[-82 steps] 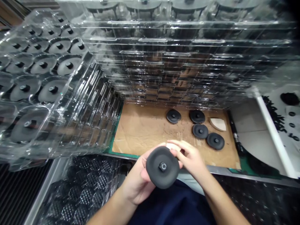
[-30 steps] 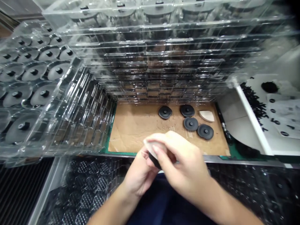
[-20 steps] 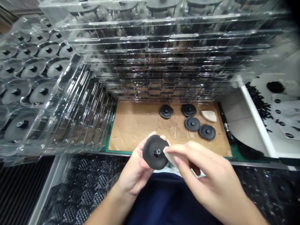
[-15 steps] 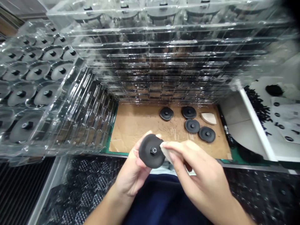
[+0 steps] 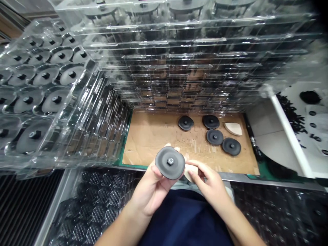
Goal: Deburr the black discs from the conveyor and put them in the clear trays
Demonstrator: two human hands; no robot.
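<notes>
Overall, the biggest thing here is the tall stack of clear plastic trays (image 5: 176, 68) filling the far side, with a second clear stack (image 5: 87, 112) at the left whose top tray has a dark dished piece in each pocket that can be made out. Between them and the person lies a sheet of brown cardboard (image 5: 151, 133), scuffed and marked, over a green surface (image 5: 269, 174) that shows along its edges; a white panel (image 5: 290, 130) stands to the right. At the near edge, above a navy garment (image 5: 184, 218), the left hand (image 5: 153, 189) has its thumb and fingers clamped on the rim of a dark disc (image 5: 164, 167), raised in front of the cardboard and tilted toward the viewer. This disc is matte charcoal, softly four-sided in outline, shallowly dished, with a short central stub (image 5: 170, 161) ending in a paler ring. Four similar discs (image 5: 214, 136) lie stub-up on the cardboard, making five loose ones; three sit close together, one apart. The right hand (image 5: 211, 186) pinches a pale wedge (image 5: 190, 172) beside the held disc; whether they touch, I cannot tell. One other cream wedge (image 5: 233, 128) rests near the discs, two altogether. Tiny black parts (image 5: 292, 114) lie heaped beyond the panel, too many to count.
</notes>
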